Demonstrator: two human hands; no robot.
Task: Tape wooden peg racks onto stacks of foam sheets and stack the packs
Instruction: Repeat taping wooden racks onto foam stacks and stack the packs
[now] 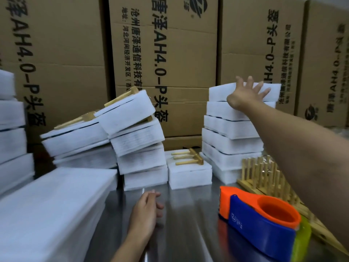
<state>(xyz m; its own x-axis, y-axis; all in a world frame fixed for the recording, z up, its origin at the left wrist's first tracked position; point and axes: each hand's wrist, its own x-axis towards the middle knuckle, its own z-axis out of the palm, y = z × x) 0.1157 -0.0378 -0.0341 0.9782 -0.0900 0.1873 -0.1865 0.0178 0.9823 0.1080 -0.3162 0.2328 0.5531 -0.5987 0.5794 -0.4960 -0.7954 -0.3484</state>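
Observation:
My right hand (246,93) reaches far forward with fingers spread flat against the top foam pack (272,91) of a tall stack of white packs (230,144) at the back right. My left hand (146,214) hovers over the steel table (188,224) with loosely curled fingers and holds nothing. A single foam pack with a wooden peg rack (188,157) on top lies low in the middle. A leaning pile of foam packs (136,133) with racks sticking out stands left of it. Loose wooden peg racks (264,174) stand at the right.
An orange and blue tape dispenser (258,216) sits on the table at front right. A thick stack of loose foam sheets (47,214) fills the front left. More packs (11,129) rise at the far left. Cardboard boxes (170,53) wall off the back.

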